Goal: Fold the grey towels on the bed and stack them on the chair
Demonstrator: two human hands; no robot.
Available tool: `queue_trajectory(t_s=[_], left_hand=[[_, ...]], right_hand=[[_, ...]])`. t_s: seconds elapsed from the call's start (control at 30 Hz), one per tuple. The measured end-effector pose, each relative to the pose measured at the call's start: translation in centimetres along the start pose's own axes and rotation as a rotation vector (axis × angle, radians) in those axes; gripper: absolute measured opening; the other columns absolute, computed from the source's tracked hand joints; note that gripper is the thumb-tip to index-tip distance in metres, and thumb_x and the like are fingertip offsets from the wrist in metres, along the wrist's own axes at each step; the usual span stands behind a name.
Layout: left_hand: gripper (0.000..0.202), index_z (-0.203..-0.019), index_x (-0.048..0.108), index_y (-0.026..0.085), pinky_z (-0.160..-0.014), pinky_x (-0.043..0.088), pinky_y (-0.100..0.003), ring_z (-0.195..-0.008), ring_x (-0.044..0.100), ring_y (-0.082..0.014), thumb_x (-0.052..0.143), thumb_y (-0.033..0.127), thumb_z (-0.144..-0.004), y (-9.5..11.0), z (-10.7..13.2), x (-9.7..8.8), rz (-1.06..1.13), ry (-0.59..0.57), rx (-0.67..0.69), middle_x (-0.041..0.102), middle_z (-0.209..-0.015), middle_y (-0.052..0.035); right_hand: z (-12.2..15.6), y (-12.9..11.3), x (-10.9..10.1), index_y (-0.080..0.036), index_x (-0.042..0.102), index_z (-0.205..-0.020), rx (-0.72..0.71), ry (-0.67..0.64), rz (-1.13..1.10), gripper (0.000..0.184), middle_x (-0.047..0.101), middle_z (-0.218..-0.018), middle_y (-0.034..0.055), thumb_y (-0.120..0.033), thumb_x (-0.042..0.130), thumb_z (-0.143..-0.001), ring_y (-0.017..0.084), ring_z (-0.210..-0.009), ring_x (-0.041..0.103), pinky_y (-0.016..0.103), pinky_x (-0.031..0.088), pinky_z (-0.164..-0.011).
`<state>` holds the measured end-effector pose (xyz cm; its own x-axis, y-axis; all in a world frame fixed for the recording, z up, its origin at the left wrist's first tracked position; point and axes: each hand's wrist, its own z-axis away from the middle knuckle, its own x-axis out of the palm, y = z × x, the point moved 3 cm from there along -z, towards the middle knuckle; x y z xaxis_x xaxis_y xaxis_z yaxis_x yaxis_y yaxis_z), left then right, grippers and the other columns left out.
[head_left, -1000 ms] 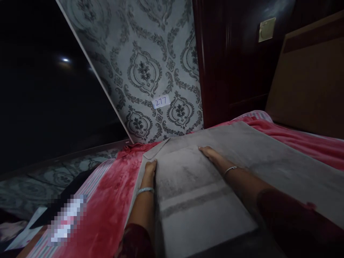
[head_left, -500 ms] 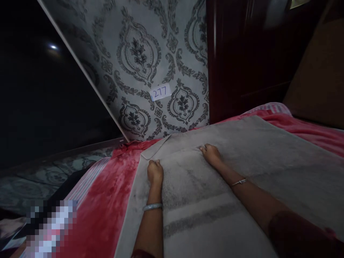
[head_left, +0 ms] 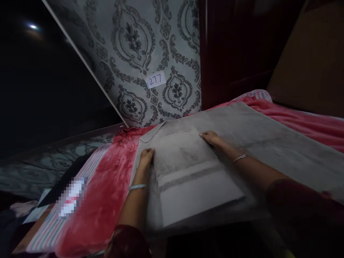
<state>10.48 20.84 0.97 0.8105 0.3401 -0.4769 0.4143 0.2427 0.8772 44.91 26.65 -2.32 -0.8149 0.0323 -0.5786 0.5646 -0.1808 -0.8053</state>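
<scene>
A plush grey towel with darker bands near its closer end spreads between my hands. Its near edge stands out pale against the dark area below. My left hand is closed at the towel's left edge, thumb and fingers together. At the right edge, my right hand pinches with the fingers pointing left. Beneath lies a wide grey cloth, with a folded-over flap at its far left corner. Whether the towel and the wide cloth are separate pieces is hard to tell.
A red plush blanket lies under the grey cloth, over a striped sheet. Patterned wallpaper with a paper label reading 277 rises behind. A dark screen-like panel stands left, a dark red panel right.
My left hand has moved slightly left to the towel's side edge. The towel's near end now shows as a distinct edge, closer to my hands. The camera view has shifted.
</scene>
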Motion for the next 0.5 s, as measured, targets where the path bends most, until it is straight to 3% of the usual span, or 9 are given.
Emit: queue_trajectory(t_s=[0.13,0.27,0.37,0.5], left_hand=[[0.043,-0.083,0.069,0.014,-0.045,0.037,-0.023,-0.047,0.052,-0.0130,0.075,0.052,-0.066,-3.0,6.4,-1.3,0.150,-0.202,-0.063,0.058,-0.056,0.0017],[0.050,-0.079,0.067,0.015,-0.044,0.038,-0.022,-0.049,0.055,-0.0127,0.084,0.056,-0.055,-6.0,11.4,-1.4,0.409,-0.379,-0.151,0.061,-0.057,0.0007],[0.050,-0.081,0.067,0.016,-0.046,0.041,-0.023,-0.052,0.059,-0.0144,0.085,0.055,-0.056,-6.7,12.8,-1.2,0.479,-0.388,-0.163,0.066,-0.062,-0.0011],[0.050,-0.078,0.066,0.015,-0.051,0.043,-0.026,-0.056,0.063,-0.0188,0.085,0.054,-0.052,-5.5,13.2,-0.5,0.405,-0.390,-0.076,0.067,-0.061,-0.0039]], right_hand=[[5.0,3.2,-1.2,-0.015,0.063,-0.073,0.034,-0.098,-0.155,0.030,0.061,-0.066,0.0033,-0.034,0.051,-0.094,0.013,-0.058,0.054,0.024,0.040,-0.055],[9.3,5.1,-1.7,-0.017,0.057,-0.068,0.057,-0.204,-0.293,0.032,0.059,-0.062,0.0038,-0.034,0.047,-0.093,0.014,-0.053,0.051,0.026,0.043,-0.052],[11.4,5.4,-1.7,-0.017,0.061,-0.073,0.067,-0.334,-0.471,0.025,0.065,-0.069,0.0051,-0.036,0.056,-0.088,0.016,-0.058,0.056,0.027,0.046,-0.054],[13.1,5.4,-1.5,-0.019,0.064,-0.091,0.020,-0.516,-0.630,0.023,0.072,-0.093,0.0078,-0.037,0.070,-0.079,0.019,-0.078,0.066,0.029,0.054,-0.070]])
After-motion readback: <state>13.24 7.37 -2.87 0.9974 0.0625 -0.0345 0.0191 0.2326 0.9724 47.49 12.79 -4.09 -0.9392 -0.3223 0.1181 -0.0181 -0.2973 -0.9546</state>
